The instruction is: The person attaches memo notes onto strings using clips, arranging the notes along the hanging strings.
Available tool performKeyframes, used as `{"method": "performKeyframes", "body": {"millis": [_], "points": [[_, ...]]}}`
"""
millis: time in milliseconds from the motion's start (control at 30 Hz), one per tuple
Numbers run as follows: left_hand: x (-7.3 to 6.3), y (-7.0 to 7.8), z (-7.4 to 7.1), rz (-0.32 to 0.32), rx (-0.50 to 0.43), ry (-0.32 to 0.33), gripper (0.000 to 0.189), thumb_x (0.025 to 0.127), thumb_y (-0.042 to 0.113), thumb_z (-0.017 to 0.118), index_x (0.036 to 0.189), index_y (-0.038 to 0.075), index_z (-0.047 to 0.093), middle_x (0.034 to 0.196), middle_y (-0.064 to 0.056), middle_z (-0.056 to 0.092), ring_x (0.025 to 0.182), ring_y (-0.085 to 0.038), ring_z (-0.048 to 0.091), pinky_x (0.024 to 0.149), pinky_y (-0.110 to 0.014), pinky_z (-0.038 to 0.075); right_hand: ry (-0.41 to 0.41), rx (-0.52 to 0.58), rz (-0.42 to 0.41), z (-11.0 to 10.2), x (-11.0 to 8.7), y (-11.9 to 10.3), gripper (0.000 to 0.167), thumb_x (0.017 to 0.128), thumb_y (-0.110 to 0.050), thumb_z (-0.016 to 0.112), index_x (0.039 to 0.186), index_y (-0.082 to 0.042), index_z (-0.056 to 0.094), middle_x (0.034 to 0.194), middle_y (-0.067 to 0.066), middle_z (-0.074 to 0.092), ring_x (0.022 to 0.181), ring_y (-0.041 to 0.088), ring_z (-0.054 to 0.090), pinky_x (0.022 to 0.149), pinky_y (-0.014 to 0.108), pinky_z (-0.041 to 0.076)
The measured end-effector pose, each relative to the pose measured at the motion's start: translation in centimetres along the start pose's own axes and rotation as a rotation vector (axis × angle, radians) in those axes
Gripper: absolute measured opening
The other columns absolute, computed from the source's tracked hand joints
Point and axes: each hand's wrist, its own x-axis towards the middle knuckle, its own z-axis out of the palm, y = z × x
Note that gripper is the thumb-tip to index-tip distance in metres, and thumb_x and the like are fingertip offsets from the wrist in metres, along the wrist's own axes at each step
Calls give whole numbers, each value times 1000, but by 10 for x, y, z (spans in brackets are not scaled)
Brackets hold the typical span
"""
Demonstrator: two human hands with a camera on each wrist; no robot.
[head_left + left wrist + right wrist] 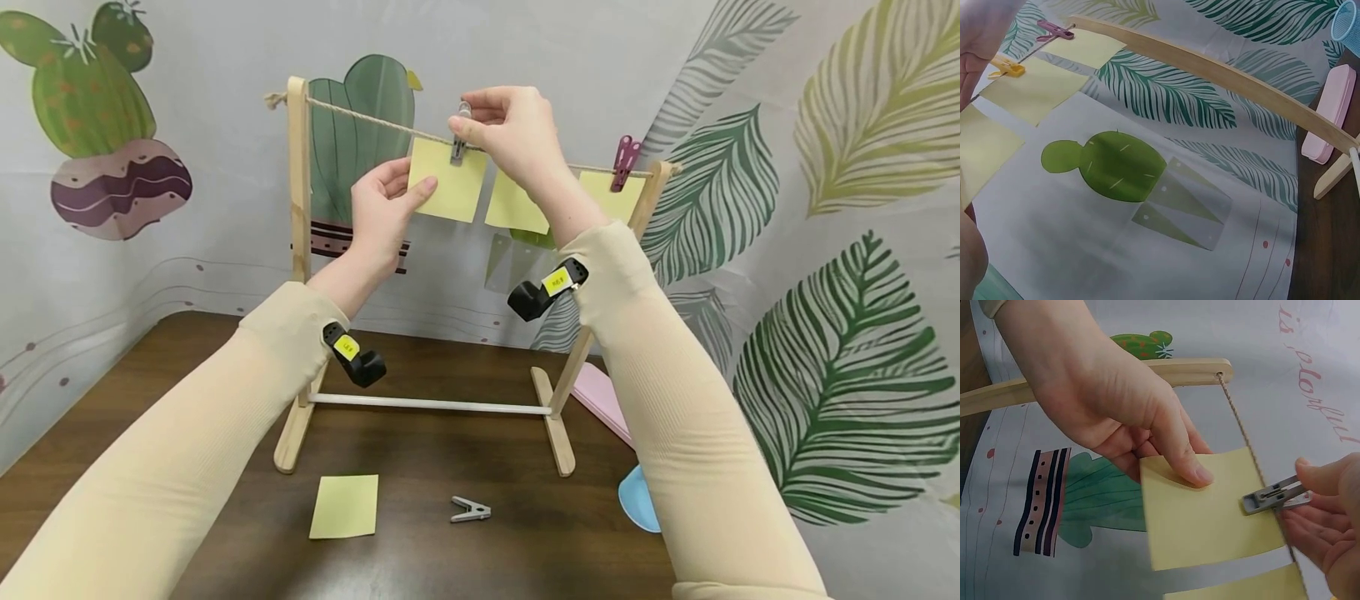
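Yellow note (453,190) at the rope (360,115), between two hands.
The left hand (380,207) pinches the note by its left side, thumb in front and fingers behind; the right hand (517,129) pinches the handles of a grey clip (458,150), whose tips lie over the note's top edge at the rope. This is the leftmost note on the wooden frame (300,183). Further right hang a middle note (517,204) with a yellow clip (1010,67) and an end note (595,192) with a purple clip (625,162). On the brown table (420,450), before the white bar (427,405), lie a spare note (345,507) and, to its right, a loose clip (471,509), also grey. A pink case (600,396) and a blue cup (639,502) show beside the right sleeve (675,408), partly hidden.
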Motion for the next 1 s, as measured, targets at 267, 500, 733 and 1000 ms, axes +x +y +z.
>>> {"method": "performKeyframes", "body": {"millis": [267, 500, 733, 1000], "points": [[-3, -3, -4, -5, 9, -2, 38, 86, 4, 73, 122, -4, 62, 108, -14, 71, 90, -11, 65, 81, -20, 53, 65, -6, -26, 5, 0, 3, 50, 89, -32, 72, 135, -15, 60, 128, 3, 67, 112, 8, 65, 92, 20, 51], [-5, -4, -8, 3, 9, 9, 38, 84, 2, 74, 120, -5, 63, 101, -8, 71, 88, -9, 64, 81, -19, 52, 85, 16, -42, 5, -2, 4, 51, 90, -30, 72, 136, -13, 58, 130, 3, 65, 114, 8, 65, 95, 20, 50], [-6, -7, -13, -15, 19, 30, 37, 83, 3, 76, 118, -2, 66, 92, -1, 71, 84, -8, 64, 81, -20, 52, 124, 108, -109, 10, -5, 10, 56, 88, -23, 74, 138, -10, 54, 136, 5, 61, 120, 11, 61, 97, 17, 48], [-11, -12, -22, -39, 2, 34, 35, 82, 2, 77, 116, 1, 68, 90, 2, 72, 86, -8, 66, 83, -20, 53, 208, 257, -227, 18, -10, 18, 57, 85, -12, 76, 136, -2, 52, 136, 11, 59, 122, 17, 60, 100, 17, 46]]}}
